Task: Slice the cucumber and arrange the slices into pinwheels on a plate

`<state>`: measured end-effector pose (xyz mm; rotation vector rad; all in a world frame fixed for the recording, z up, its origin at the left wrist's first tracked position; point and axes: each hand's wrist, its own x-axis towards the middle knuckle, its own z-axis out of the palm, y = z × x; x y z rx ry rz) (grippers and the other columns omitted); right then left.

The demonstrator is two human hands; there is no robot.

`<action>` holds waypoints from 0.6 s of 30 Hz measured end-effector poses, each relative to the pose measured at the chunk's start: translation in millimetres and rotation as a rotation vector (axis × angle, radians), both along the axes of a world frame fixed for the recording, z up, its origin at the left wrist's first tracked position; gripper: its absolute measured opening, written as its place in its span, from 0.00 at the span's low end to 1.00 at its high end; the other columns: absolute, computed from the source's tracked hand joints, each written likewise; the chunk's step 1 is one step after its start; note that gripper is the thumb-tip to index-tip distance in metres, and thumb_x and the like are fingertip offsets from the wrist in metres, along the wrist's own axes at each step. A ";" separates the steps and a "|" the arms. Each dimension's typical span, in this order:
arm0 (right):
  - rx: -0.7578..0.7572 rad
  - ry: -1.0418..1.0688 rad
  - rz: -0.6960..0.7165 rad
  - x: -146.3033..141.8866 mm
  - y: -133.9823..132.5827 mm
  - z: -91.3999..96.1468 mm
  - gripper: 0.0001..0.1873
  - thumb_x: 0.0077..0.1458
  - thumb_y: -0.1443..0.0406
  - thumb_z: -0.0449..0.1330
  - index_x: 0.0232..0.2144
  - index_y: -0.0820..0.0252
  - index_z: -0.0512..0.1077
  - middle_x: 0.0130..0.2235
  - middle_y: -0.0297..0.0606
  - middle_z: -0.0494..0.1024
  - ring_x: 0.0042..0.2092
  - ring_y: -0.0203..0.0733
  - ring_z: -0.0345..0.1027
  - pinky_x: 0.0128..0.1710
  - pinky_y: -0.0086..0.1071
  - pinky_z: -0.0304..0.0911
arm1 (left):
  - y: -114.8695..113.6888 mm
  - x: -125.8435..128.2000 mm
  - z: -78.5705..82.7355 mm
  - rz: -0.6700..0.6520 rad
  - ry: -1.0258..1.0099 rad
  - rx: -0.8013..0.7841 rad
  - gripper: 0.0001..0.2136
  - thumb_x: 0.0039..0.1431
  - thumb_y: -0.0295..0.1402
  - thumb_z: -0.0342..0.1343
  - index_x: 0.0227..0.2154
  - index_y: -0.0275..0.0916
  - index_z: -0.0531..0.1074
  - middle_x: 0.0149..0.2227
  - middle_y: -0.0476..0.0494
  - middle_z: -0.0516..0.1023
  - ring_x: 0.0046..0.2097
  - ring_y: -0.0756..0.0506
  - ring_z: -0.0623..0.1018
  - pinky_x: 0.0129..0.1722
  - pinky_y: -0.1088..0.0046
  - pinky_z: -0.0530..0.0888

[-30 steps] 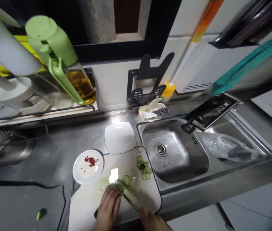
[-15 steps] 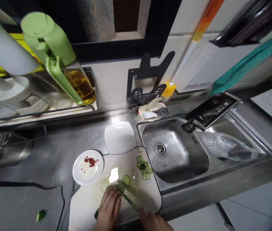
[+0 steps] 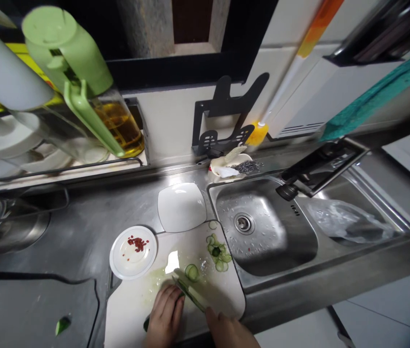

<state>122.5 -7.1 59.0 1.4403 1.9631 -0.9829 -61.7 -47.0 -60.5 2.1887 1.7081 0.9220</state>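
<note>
My left hand (image 3: 166, 309) is closed over a cucumber (image 3: 146, 323), whose dark green end shows at the left of the fingers. In my right hand (image 3: 228, 328) is a knife (image 3: 195, 298), its blade lying against the cucumber's cut end beside my left fingertips; the handle is hidden in the fist. Both hands are over a white cutting board (image 3: 128, 309), wet in the middle. Just beyond the blade lie a few cucumber slices (image 3: 191, 272). A pile of thin cucumber slices (image 3: 219, 252) rests near the board's right edge.
A white plate (image 3: 118, 263) with red bits stands left of the board, a square white plate (image 3: 181, 208) behind it. The sink (image 3: 263, 227) with a black faucet (image 3: 299, 171) is at the right. A cucumber end (image 3: 62, 326) lies far left. An oil bottle (image 3: 118, 125) stands on a shelf.
The knife and my right hand have shifted slightly left, the blade still at the cucumber's end. My left hand keeps its grip. The view has moved slightly.
</note>
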 end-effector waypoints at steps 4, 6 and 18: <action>0.003 -0.003 -0.007 -3.9 3.3 -3.8 0.26 0.50 0.79 0.45 0.46 0.57 0.70 0.36 0.42 0.81 0.36 0.46 0.77 0.27 0.28 0.64 | 0.2 0.2 -1.2 0.002 -0.013 0.001 0.09 0.63 0.29 0.49 0.42 0.39 0.73 0.40 0.44 0.81 0.45 0.46 0.79 0.49 0.67 0.76; 0.009 0.001 -0.018 -5.2 3.2 -8.0 0.27 0.50 0.80 0.44 0.47 0.57 0.69 0.36 0.42 0.81 0.37 0.45 0.77 0.27 0.27 0.64 | 0.0 0.1 -1.7 0.001 -0.021 -0.002 0.09 0.63 0.29 0.49 0.42 0.39 0.73 0.40 0.44 0.81 0.45 0.46 0.79 0.49 0.67 0.76; 0.054 0.095 -0.067 -16.5 6.8 -36.2 0.27 0.50 0.80 0.43 0.46 0.63 0.72 0.40 0.47 0.80 0.41 0.50 0.75 0.39 0.35 0.66 | -0.2 -0.5 0.3 -0.013 -0.014 -0.011 0.10 0.63 0.27 0.49 0.44 0.38 0.72 0.41 0.45 0.80 0.46 0.47 0.78 0.50 0.67 0.75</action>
